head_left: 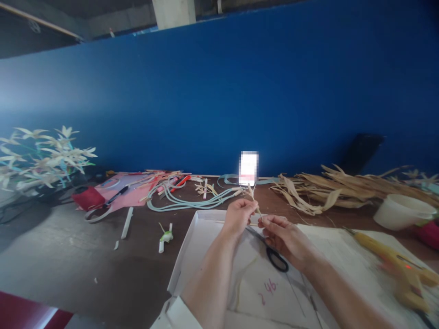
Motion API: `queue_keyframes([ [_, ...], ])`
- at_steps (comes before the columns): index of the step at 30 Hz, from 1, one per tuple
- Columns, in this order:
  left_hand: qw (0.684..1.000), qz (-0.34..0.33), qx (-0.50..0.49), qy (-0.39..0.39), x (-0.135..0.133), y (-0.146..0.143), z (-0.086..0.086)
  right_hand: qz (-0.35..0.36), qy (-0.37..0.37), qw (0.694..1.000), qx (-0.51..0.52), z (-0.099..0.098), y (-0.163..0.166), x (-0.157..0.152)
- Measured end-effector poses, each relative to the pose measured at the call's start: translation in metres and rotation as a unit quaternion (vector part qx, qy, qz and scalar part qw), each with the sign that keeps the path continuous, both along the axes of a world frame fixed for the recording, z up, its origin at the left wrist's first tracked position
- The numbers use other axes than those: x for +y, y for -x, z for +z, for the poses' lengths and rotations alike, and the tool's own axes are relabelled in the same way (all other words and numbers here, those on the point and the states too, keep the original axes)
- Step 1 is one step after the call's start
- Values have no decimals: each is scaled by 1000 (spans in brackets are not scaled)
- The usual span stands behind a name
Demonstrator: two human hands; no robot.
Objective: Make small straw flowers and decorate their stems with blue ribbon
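My left hand [240, 215] pinches a small pale flower-like piece of dried husk [251, 193] just under its spread top. The thin stem of this piece slants down to my right hand [281, 234], whose thumb and fingertips are closed on its lower end. Both hands are above a shallow white cardboard tray [183, 249] with pink handwriting on it. Beneath my right hand lies a pair of scissors [277, 260] with black handles, its blades partly hidden. Thin wires or strips also lie in the tray.
A yellow glue gun [394, 260] with a red light rests at right, near a white cup [403, 211]. Dried husks [318, 187] pile behind. Pale blue cords [192, 201], pink paper [120, 185] and a red spool [88, 198] lie left. White husk flowers [48, 151] stand far left.
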State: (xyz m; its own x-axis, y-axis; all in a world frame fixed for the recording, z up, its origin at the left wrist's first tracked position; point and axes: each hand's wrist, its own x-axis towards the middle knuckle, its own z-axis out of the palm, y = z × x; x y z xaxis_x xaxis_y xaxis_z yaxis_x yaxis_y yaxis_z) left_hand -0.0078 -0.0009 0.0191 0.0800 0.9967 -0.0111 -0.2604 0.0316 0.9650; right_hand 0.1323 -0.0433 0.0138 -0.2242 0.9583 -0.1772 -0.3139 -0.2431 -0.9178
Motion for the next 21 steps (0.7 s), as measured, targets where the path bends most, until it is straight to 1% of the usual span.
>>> queue_keyframes([
  [5,998,25,51,-12,3,0,-6,-43,-21,992,-114,4,3,0],
  [7,997,32,69,-22,4,-1,-8,-51,-43,985,-161,2,3,1],
  [9,995,32,85,-27,5,-1,-10,-52,-61,980,-180,-3,2,3],
  [13,996,13,84,-29,4,-2,-9,-48,-72,987,-136,-9,-1,5],
  [18,999,-7,49,-18,-1,-2,-2,-71,-60,994,-52,-3,-2,6],
  [21,997,-29,64,-16,-4,-3,0,-88,-50,995,-8,-1,-3,6],
])
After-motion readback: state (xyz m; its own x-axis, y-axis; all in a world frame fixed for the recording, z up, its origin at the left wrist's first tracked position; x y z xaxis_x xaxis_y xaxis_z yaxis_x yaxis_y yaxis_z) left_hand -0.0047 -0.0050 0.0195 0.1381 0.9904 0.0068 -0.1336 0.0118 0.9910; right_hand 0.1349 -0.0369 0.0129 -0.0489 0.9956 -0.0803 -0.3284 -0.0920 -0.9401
